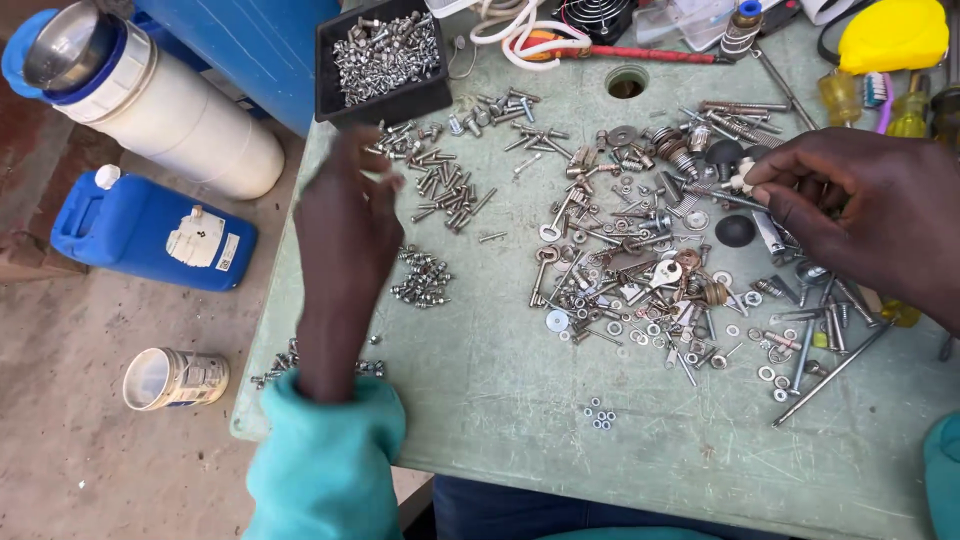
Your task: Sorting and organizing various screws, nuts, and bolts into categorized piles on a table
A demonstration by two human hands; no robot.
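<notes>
While the left hand (340,235) hovers raised above the pale green table (500,400), fingers loosely spread and blurred, holding nothing I can make out, a small cluster of screws (424,279) lies just to its right and a black tray of screws (385,58) sits beyond its fingertips. Across from it, the right hand (860,215) pinches a small pale piece (742,178) between thumb and fingertips, above the big scatter of washers, keys and bolts (650,270)
</notes>
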